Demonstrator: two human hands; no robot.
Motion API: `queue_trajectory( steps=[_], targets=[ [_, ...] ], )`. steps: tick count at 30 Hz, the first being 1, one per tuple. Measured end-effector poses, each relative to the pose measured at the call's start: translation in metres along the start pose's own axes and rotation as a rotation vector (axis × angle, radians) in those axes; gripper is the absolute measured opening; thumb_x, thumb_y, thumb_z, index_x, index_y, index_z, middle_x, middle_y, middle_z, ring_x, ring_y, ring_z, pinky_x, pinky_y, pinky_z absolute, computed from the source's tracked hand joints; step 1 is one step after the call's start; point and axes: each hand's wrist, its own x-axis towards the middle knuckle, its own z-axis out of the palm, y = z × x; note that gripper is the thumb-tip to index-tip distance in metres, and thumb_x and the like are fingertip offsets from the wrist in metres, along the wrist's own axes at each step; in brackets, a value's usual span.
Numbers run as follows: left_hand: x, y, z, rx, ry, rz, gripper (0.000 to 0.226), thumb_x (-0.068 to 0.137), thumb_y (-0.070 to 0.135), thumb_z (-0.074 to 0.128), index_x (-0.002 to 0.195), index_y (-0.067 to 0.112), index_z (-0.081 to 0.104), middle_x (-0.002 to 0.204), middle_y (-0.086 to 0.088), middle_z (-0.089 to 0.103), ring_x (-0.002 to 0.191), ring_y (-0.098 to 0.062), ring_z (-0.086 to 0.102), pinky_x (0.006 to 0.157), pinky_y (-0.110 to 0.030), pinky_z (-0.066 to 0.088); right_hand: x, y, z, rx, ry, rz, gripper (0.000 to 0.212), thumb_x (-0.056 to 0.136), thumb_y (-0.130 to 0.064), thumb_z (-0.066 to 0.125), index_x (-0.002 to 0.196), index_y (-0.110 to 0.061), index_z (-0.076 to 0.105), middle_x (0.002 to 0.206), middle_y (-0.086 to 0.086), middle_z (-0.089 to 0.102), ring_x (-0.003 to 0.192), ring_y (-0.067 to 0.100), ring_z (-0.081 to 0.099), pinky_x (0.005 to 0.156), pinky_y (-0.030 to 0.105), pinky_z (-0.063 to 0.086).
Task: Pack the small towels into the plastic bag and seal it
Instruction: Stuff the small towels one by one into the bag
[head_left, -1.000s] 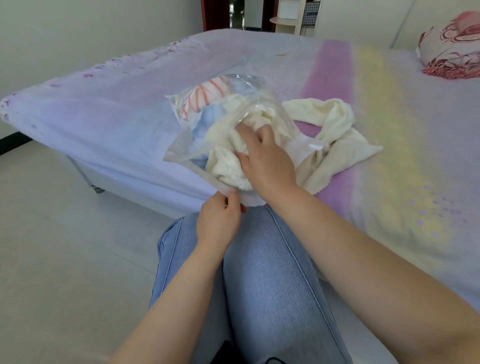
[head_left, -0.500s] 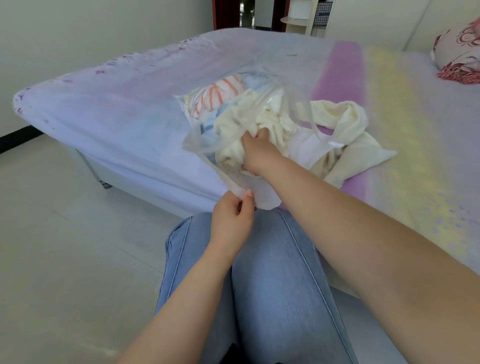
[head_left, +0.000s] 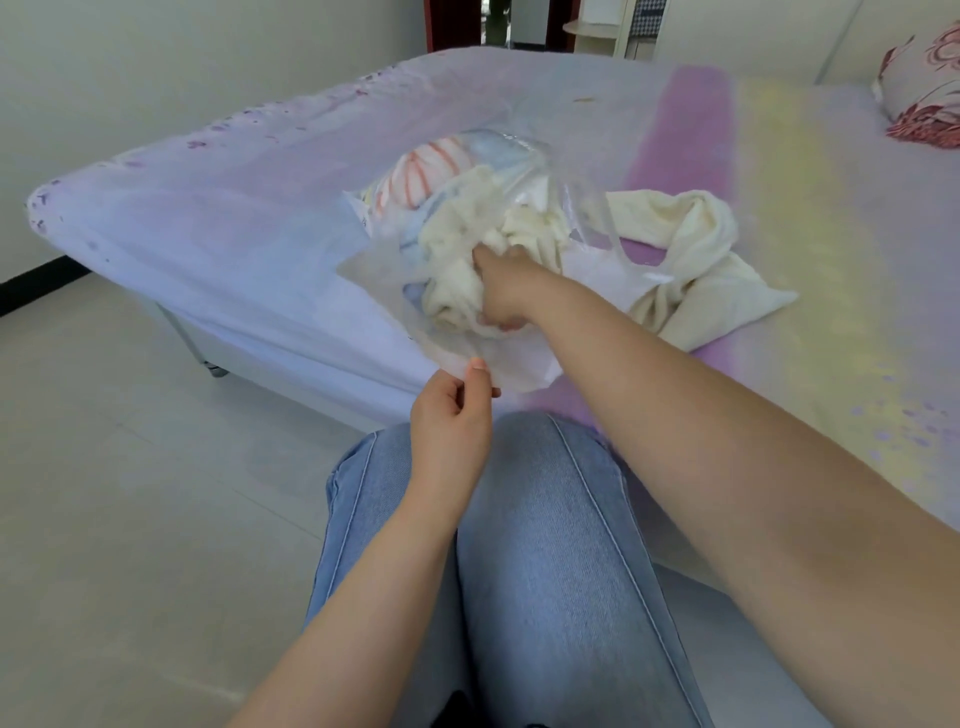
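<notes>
Writing: none readable on anything here.
Plastic bag (head_left: 395, 270): near the bed (head_left: 234, 234) front edge, holding striped, blue and cream towels.
Right hand (head_left: 501, 293): inside, clenched on the cream towel (head_left: 452, 296).
Left hand (head_left: 452, 415): pinching the bag's rim.
Loose towel (head_left: 696, 260): just beside the bag.

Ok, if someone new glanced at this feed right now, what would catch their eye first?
Most likely the clear plastic bag near the bed's edge, with the right hand inside its mouth pushing in a cream towel, and a striped towel deeper inside. The left hand pinches the bag's near rim. Another cream towel lies loose on the bed to the right.
</notes>
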Motion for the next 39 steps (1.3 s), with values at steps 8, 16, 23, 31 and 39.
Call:
queue_trajectory(
  steps=[8, 16, 23, 31, 39],
  targets=[
    [0.0, 0.005, 0.015, -0.038, -0.004, -0.047, 0.04, 0.1, 0.036, 0.046, 0.071, 0.014, 0.064, 0.049, 0.014, 0.048, 0.052, 0.0, 0.044, 0.058, -0.026, 0.034, -0.103, 0.034, 0.016, 0.441, 0.114, -0.23, 0.044, 0.096, -0.01, 0.043, 0.132, -0.033, 0.053, 0.139, -0.003, 0.053, 0.123, 0.012, 0.051, 0.096, 0.023, 0.04],
    [-0.004, 0.004, 0.013, 0.007, -0.034, -0.035, 0.041, 0.1, 0.037, 0.045, 0.066, 0.024, 0.062, 0.056, 0.01, 0.04, 0.052, -0.004, 0.041, 0.06, -0.026, 0.033, -0.092, 0.141, 0.049, 0.87, 0.939, 0.417, 0.049, 0.08, -0.034, 0.058, 0.125, -0.018, 0.05, 0.129, 0.007, 0.051, 0.122, 0.022, 0.047, 0.107, 0.04, 0.037],
    [-0.005, 0.0, 0.012, -0.003, -0.053, -0.013, 0.039, 0.1, 0.04, 0.046, 0.072, 0.02, 0.063, 0.054, 0.01, 0.044, 0.058, -0.013, 0.045, 0.064, -0.034, 0.041, -0.063, 0.188, 0.08, 0.406, 0.525, 0.387, 0.035, 0.084, -0.04, 0.064, 0.104, -0.012, 0.063, 0.106, 0.01, 0.064, 0.102, 0.029, 0.057, 0.078, 0.031, 0.04],
    [-0.045, 0.003, 0.022, -0.037, -0.4, 0.257, 0.029, 0.08, 0.05, 0.059, 0.11, 0.05, 0.06, 0.112, 0.023, 0.068, 0.103, 0.0, 0.064, 0.087, -0.02, 0.049, -0.177, 0.133, 0.051, 1.142, 0.184, 0.055, 0.012, 0.095, -0.011, 0.054, 0.084, -0.014, 0.058, 0.074, -0.005, 0.059, 0.065, 0.002, 0.053, 0.059, 0.015, 0.04],
    [-0.047, 0.02, 0.04, 0.01, -0.781, 0.132, 0.037, 0.087, 0.047, 0.063, 0.121, 0.031, 0.06, 0.119, 0.016, 0.067, 0.114, 0.001, 0.059, 0.1, -0.037, 0.049, -0.221, 0.101, 0.003, 1.465, 0.377, -0.063, 0.006, 0.08, -0.025, 0.066, 0.082, -0.019, 0.065, 0.073, -0.003, 0.067, 0.062, 0.006, 0.06, 0.057, 0.019, 0.051]
  ],
)
